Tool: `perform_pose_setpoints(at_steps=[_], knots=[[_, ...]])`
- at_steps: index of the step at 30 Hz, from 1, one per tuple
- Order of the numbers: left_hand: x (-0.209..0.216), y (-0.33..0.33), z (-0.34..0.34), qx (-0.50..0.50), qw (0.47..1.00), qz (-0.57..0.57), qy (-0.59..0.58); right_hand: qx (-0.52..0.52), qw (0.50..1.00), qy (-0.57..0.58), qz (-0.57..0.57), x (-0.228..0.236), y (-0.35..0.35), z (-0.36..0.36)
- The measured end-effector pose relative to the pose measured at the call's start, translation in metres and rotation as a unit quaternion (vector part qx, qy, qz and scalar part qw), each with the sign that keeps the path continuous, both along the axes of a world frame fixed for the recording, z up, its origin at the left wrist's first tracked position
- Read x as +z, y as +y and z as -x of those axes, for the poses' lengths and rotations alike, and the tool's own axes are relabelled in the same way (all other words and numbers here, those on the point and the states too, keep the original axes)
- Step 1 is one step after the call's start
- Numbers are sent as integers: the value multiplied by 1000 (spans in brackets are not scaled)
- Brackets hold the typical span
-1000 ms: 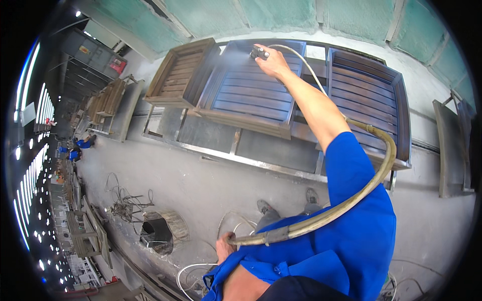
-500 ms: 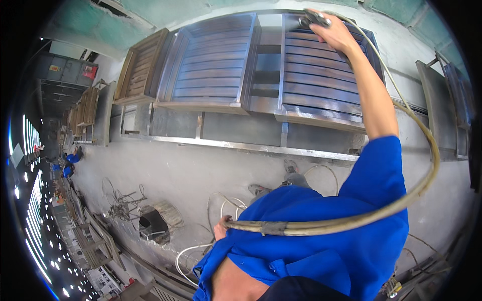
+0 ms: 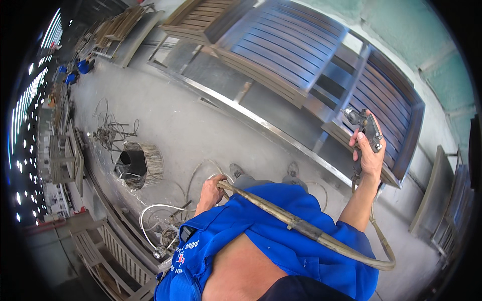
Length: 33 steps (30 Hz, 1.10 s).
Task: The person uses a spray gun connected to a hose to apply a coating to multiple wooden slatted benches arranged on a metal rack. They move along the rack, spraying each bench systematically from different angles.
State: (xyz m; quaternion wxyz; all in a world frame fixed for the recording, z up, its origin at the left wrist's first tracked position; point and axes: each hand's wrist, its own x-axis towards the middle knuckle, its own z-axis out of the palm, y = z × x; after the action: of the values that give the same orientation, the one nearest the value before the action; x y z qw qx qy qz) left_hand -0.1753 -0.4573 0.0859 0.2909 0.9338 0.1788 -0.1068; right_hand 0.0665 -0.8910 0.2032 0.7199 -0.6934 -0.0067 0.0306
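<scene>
My right hand [image 3: 370, 153] is wrapped round a dark spray gun [image 3: 366, 128], its nozzle pointing left over the edge of a slatted wooden frame [image 3: 384, 103]. My left hand [image 3: 211, 191] grips a thick, stained hose [image 3: 296, 224] in front of my body. From there the hose sweeps right across my blue shirt and loops up toward the gun. Beside the first frame lies a second slatted wooden frame [image 3: 288, 42], bluish and shiny in the light. Both frames rest on a long low metal-edged stand [image 3: 251, 110].
A third wooden frame [image 3: 201, 20] sits at the stand's far left end. On the floor to my left are a cut-open drum [image 3: 133, 165], tangled wire [image 3: 108, 128] and loose white hose [image 3: 145, 215]. Wooden benches [image 3: 118, 256] stand lower left. People in blue [image 3: 83, 66] are far off.
My right hand has come down and nearer with the spray gun, from the far edge to the near edge of the right frame. The view has turned, and the hose hangs lower.
</scene>
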Motion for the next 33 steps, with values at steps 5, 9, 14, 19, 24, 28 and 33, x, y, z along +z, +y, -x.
perform_pose_setpoints(at_steps=[5, 9, 14, 19, 24, 28, 33], knots=[[-6, 104, 24, 136, 990, 8, -46, 29, 999, -39, 9, 11, 130, -29], [-1, 185, 42, 184, 982, -16, -44, 80, 995, -44, 46, 26, 249, -56], [11, 258, 47, 193, 977, -33, -84, 133, 976, -98, 145, 20, 366, -134], [5, 289, 27, 253, 966, 0, -59, 118, 948, -162, 249, -16, 415, -246], [14, 264, -11, 282, 959, -44, -7, 28, 947, -149, 282, -32, 421, -407], [30, 250, -49, 239, 968, -72, -4, -71, 920, -181, 340, -31, 410, -535], [41, 251, -85, 244, 965, -48, 84, -119, 905, -193, 360, -30, 389, -643]])
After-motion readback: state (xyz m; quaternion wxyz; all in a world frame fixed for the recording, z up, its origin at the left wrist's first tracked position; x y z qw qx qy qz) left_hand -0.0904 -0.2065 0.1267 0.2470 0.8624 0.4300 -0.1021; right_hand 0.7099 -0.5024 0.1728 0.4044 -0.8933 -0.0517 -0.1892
